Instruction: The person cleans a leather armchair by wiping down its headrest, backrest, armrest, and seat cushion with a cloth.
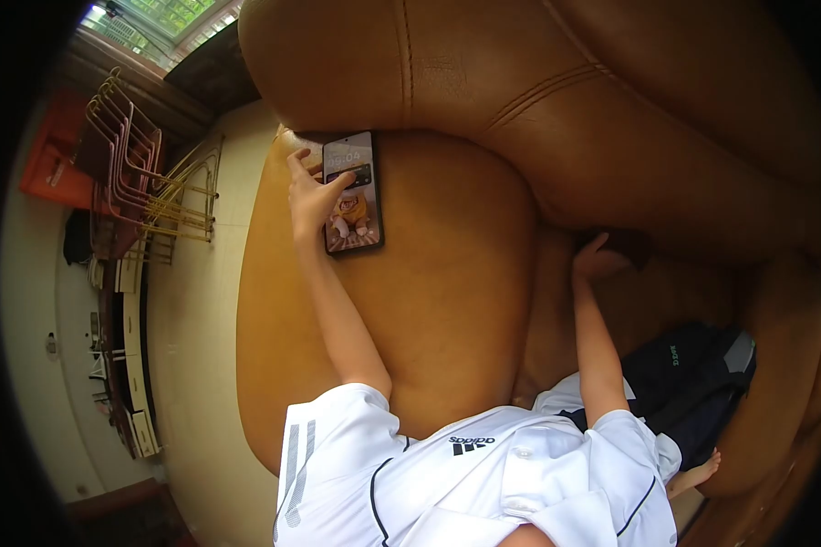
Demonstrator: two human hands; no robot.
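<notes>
A smartphone (351, 205) with a black edge rests near the sofa's backrest, its screen lit with the time 09:04 and a picture of a figure in yellow. My left hand (315, 196) is at its left edge, with the thumb across the screen and the other fingers bent at the side, partly hidden. Further right, in the shadowed corner of the sofa, my right hand (600, 262) has its thumb raised against a dark flat thing (631, 246). Its other fingers are hard to see, and what the dark thing is I cannot make out.
The brown leather sofa seat (429, 310) lies under both arms, with its stitched backrest (483, 64) above. Dark clothing (689, 378) and a bare foot (700, 474) show at right. Stacked metal-framed chairs (146, 173) stand on the pale floor (196, 365), near an orange-red object (55, 164).
</notes>
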